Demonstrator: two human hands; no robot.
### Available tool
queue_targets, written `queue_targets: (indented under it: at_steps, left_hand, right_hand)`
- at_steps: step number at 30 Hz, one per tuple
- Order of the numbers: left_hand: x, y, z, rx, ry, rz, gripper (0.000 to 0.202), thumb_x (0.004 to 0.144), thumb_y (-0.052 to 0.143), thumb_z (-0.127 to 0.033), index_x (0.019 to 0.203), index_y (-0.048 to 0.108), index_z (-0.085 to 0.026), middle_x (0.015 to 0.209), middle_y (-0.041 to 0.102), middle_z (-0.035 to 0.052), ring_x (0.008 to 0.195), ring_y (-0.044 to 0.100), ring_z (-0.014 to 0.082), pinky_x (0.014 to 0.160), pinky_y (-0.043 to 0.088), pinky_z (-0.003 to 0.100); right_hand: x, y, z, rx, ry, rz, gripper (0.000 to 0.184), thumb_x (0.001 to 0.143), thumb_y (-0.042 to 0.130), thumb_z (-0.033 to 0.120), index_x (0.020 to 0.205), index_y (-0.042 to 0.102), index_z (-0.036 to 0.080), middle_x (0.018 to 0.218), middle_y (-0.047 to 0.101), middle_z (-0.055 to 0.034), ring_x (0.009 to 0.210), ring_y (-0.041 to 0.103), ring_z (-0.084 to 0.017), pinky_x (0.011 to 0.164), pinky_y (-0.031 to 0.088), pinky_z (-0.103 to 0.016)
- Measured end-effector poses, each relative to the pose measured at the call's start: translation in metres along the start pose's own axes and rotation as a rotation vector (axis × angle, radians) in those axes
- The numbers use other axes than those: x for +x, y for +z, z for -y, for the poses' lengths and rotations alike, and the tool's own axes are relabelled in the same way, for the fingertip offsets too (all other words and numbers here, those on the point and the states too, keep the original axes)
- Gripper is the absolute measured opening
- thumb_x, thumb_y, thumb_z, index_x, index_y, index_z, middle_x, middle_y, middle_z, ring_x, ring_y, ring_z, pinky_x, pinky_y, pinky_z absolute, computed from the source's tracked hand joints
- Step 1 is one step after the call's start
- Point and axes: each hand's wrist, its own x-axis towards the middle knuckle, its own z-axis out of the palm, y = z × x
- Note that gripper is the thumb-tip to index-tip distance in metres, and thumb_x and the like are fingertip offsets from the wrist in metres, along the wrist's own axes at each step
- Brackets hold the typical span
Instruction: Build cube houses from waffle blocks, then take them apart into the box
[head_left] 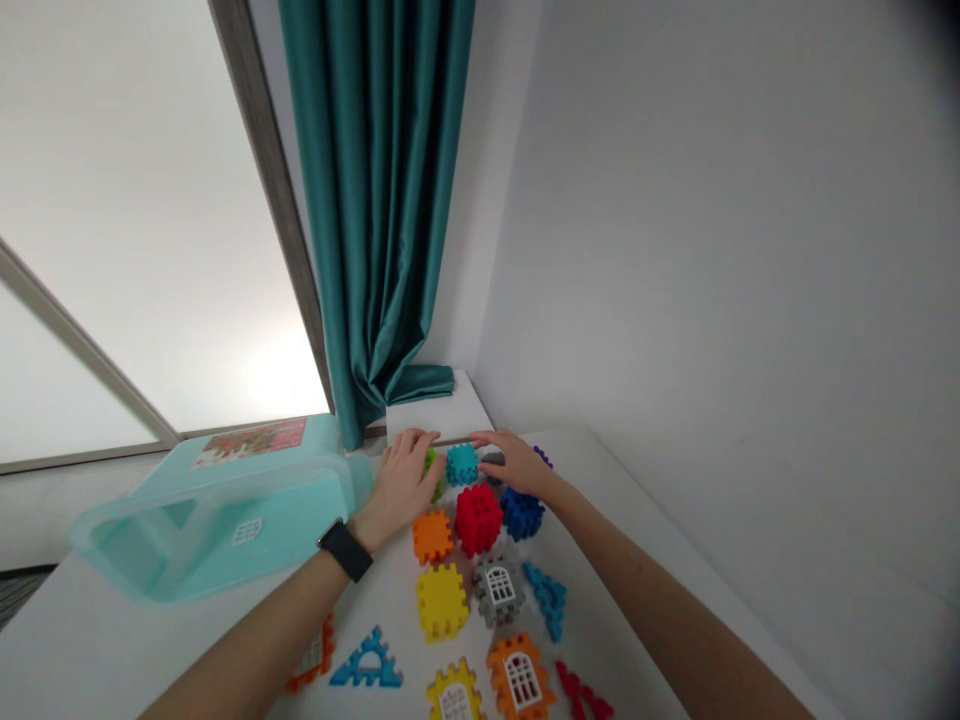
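Where the hands are: both are near the far edge of the white desk (600,500).
Left hand (405,470): it bends over a lime green block (430,460), which peeks out between thumb and fingers.
Right hand (517,465): it curls over a dark grey block (493,460), and a purple piece (543,457) sits behind its wrist.
Grip: the fingers hide so much that I can't tell if either hand is squeezing.
Turquoise blocks (462,464): they sit between the hands, right of the left one and left of the right one. Both hands are just beside them, so neither is clearly nearer. They look about as wide as tall, with no long side.
Closer to the desk's near edge: red blocks (478,520), dark blue blocks (522,514), an orange block (433,537) and a yellow block (442,602).
Desk's left side: a mint tub (352,490).
Sticker (251,443): behind the tub, red with a picture, its print too small to read.
Black watch (345,550): on the left wrist, no brand showing.
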Motion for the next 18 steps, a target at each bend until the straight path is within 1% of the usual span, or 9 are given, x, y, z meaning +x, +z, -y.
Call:
queue_targets:
  at_steps: [3,5,9,13,18]
  left_hand:
    - [-0.0007,0.0013,-0.0003,0.027,0.0,0.007,0.036,0.097,0.048,-0.037,0.129,0.053,-0.02,0.123,0.055,0.0105,0.117,0.052,0.0281,0.101,0.043,0.046]
    - [-0.0013,0.0017,-0.0004,0.032,0.0,0.01,0.037,0.096,0.05,-0.036,0.128,0.053,-0.02,0.123,0.055,0.0108,0.117,0.052,0.0288,0.1,0.043,0.047]
    - [-0.0022,0.0014,-0.0003,0.029,-0.001,0.004,0.035,0.095,0.051,-0.035,0.126,0.054,-0.022,0.122,0.055,0.0101,0.117,0.052,0.0287,0.099,0.044,0.047]
    - [-0.0023,0.0008,0.0001,0.02,0.002,0.005,0.033,0.095,0.049,-0.035,0.125,0.055,-0.021,0.123,0.055,0.0104,0.118,0.052,0.0288,0.1,0.043,0.047]
    - [-0.0023,0.0005,0.0003,0.001,0.001,0.011,0.031,0.097,0.047,-0.035,0.123,0.056,-0.02,0.122,0.055,0.0103,0.118,0.052,0.0285,0.101,0.043,0.048]
  right_hand:
    - [0.0014,0.0001,0.0002,-0.001,-0.007,0.013,0.059,0.078,0.072,0.015,0.134,0.058,0.025,0.118,0.072,-0.0064,0.112,0.063,-0.026,0.103,0.046,-0.045]
    - [0.0024,0.0003,0.0,-0.008,-0.008,0.025,0.058,0.078,0.072,0.016,0.134,0.059,0.025,0.118,0.072,-0.0062,0.112,0.063,-0.026,0.102,0.046,-0.045]
    - [0.0041,0.0009,-0.0006,-0.024,-0.005,0.044,0.059,0.077,0.073,0.016,0.134,0.059,0.026,0.119,0.072,-0.0059,0.11,0.063,-0.026,0.102,0.047,-0.045]
    - [0.0056,0.0011,-0.0006,-0.029,-0.015,0.053,0.062,0.076,0.073,0.014,0.135,0.058,0.026,0.119,0.072,-0.006,0.11,0.063,-0.026,0.102,0.047,-0.044]
    - [0.0064,0.0008,0.0007,-0.045,-0.017,0.062,0.062,0.076,0.072,0.013,0.135,0.058,0.025,0.119,0.072,-0.0067,0.109,0.063,-0.026,0.1,0.048,-0.045]
